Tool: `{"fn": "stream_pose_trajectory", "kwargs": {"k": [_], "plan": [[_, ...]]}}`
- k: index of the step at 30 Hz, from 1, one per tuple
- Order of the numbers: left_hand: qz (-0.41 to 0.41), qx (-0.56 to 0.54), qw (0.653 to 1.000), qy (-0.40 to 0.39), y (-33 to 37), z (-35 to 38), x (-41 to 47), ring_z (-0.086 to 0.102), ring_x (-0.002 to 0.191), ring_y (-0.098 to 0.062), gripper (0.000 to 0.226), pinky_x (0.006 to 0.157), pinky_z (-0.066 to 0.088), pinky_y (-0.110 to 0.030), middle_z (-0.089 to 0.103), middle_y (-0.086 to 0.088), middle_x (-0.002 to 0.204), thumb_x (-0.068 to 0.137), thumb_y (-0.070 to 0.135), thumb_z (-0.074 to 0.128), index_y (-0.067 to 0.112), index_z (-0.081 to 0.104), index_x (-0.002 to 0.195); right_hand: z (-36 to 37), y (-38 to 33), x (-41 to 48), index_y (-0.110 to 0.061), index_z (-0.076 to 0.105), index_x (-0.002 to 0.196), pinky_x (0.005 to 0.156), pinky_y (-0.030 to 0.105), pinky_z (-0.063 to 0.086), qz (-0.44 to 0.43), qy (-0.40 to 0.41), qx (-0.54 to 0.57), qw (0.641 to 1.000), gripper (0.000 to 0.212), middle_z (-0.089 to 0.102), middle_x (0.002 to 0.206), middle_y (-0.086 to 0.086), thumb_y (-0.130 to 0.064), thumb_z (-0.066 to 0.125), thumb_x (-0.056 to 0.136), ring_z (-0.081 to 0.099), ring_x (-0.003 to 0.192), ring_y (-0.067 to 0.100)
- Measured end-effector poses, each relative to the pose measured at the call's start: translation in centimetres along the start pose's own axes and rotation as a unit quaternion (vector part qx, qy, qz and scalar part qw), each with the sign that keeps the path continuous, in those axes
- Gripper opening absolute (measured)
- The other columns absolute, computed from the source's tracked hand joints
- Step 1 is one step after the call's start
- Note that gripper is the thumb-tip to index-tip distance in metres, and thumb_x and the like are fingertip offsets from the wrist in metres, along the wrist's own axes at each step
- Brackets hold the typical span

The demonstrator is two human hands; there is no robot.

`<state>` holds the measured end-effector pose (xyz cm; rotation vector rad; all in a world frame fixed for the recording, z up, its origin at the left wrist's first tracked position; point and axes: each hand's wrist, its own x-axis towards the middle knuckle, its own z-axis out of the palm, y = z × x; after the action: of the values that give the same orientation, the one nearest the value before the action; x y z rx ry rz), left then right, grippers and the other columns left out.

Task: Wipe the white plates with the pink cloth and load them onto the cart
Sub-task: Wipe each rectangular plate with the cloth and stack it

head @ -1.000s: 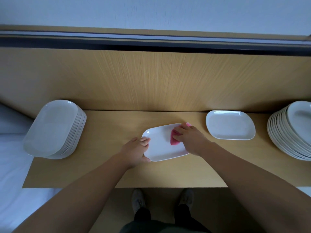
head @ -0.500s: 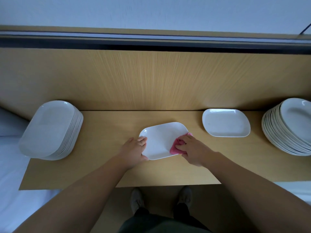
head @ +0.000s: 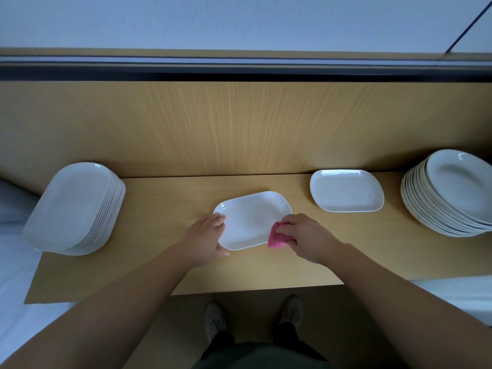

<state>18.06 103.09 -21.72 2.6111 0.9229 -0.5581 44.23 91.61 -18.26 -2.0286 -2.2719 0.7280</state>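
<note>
White plate (head: 253, 219), rounded-rectangle, lies flat on the wood counter (head: 159, 265), about mid-counter, right in front of the person. Its long axis runs L–R, slightly skewed: the right end sits a bit farther from the person and the left end a bit nearer. It is face up, w/ a light glare on the near-left part. Pink cloth (head: 277, 239) is bunched at the plate's near-right corner, overlapping the rim and partly hanging over bare counter. Right hand (head: 306, 235) pinches the cloth, fingers curled round it, knuckles up, forearm coming in from lower right. Left hand (head: 205, 241) holds the plate's left end, fingertips curled over the rim and thumb along the near-left edge by the counter. Single plate (head: 346, 190), same shape, lies flat to the right & farther back, near the back panel (head: 239, 129) and apart from the wiped one; long axis also L–R. Stack of oblong plates (head: 74, 209) sits at the counter's left end, w/ its long axis running diagonally, far end to the right. Stack of round plates (head: 450, 193) sits at the far right, partly cut by the frame edge. Below the counter's front edge, two shoes (head: 214, 318) show on the floor.
</note>
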Motion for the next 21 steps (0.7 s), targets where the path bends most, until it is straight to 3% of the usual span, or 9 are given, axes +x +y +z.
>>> {"fn": "stream_pose_trajectory", "kwargs": {"k": [6, 10, 13, 14, 17, 19, 21], "plan": [[-0.013, 0.002, 0.999, 0.039, 2.5, 1.6, -0.1, 0.009, 0.148, -0.015, 0.047, 0.119, 0.003, -0.028, 0.009, 0.000, 0.161, 0.102, 0.032, 0.037, 0.016, 0.030, 0.146, -0.9, 1.5, -0.4, -0.019, 0.068, 0.118, 0.089, 0.038, 0.047, -0.023, 0.057, 0.013, 0.998, 0.035, 0.059, 0.125, 0.003, -0.010, 0.059, 0.086, 0.053, 0.108, 0.028], [-0.019, 0.025, 0.999, 0.027, 3.1, 2.3, 0.0, 0.006, 0.149, -0.019, 0.048, 0.115, -0.012, -0.029, 0.007, -0.008, 0.162, 0.104, 0.021, 0.023, 0.008, 0.022, 0.150, -1.4, 2.1, -0.5, -0.018, 0.069, 0.115, 0.085, 0.039, 0.049, -0.057, 0.077, 0.005, 0.995, 0.033, 0.062, 0.119, 0.004, -0.009, 0.061, 0.084, 0.056, 0.102, 0.028], [-0.018, 0.015, 0.999, 0.036, 3.7, 1.3, -0.2, 0.013, 0.148, -0.017, 0.068, 0.120, 0.001, -0.033, 0.012, -0.007, 0.161, 0.091, 0.025, -0.005, 0.009, 0.023, 0.150, -2.1, 2.4, -0.2, -0.015, 0.070, 0.112, 0.082, 0.039, 0.051, -0.080, 0.107, 0.002, 0.991, 0.033, 0.063, 0.117, 0.007, -0.006, 0.066, 0.081, 0.059, 0.097, 0.031], [-0.020, 0.000, 0.999, 0.044, 4.0, 0.9, -0.2, 0.021, 0.146, -0.019, 0.070, 0.119, 0.009, -0.034, 0.020, -0.007, 0.159, 0.089, 0.025, -0.005, 0.009, 0.028, 0.148, -2.4, 2.5, -0.1, -0.014, 0.070, 0.111, 0.080, 0.040, 0.053, -0.085, 0.123, 0.003, 0.989, 0.034, 0.064, 0.116, 0.007, -0.004, 0.068, 0.079, 0.060, 0.095, 0.032], [-0.064, -0.057, 0.993, 0.086, 4.5, -1.1, -0.3, 0.050, 0.124, -0.025, 0.042, 0.101, 0.039, -0.035, 0.051, -0.005, 0.139, 0.100, 0.025, 0.023, 0.017, 0.049, 0.132, -3.5, 2.3, 0.1, -0.013, 0.071, 0.108, 0.076, 0.041, 0.055, -0.098, 0.165, 0.007, 0.981, 0.035, 0.065, 0.113, 0.008, -0.001, 0.073, 0.075, 0.062, 0.092, 0.034], [-0.100, -0.082, 0.988, 0.088, 5.0, -3.4, -0.7, 0.056, 0.109, -0.024, 0.031, 0.085, 0.044, -0.033, 0.058, -0.004, 0.127, 0.103, 0.029, 0.031, 0.019, 0.050, 0.126, -4.4, 2.1, 0.3, -0.013, 0.072, 0.108, 0.078, 0.041, 0.055, -0.110, 0.186, 0.008, 0.976, 0.034, 0.065, 0.114, 0.008, -0.002, 0.074, 0.075, 0.062, 0.093, 0.034], [-0.111, -0.087, 0.986, 0.093, 5.8, -5.9, -1.2, 0.056, 0.102, -0.025, 0.028, 0.073, 0.037, -0.031, 0.059, -0.005, 0.119, 0.104, 0.029, 0.030, 0.015, 0.050, 0.118, -5.6, 1.8, 0.5, -0.013, 0.071, 0.108, 0.081, 0.040, 0.055, -0.122, 0.202, 0.010, 0.972, 0.033, 0.065, 0.116, 0.008, -0.002, 0.073, 0.077, 0.062, 0.097, 0.034]]}}
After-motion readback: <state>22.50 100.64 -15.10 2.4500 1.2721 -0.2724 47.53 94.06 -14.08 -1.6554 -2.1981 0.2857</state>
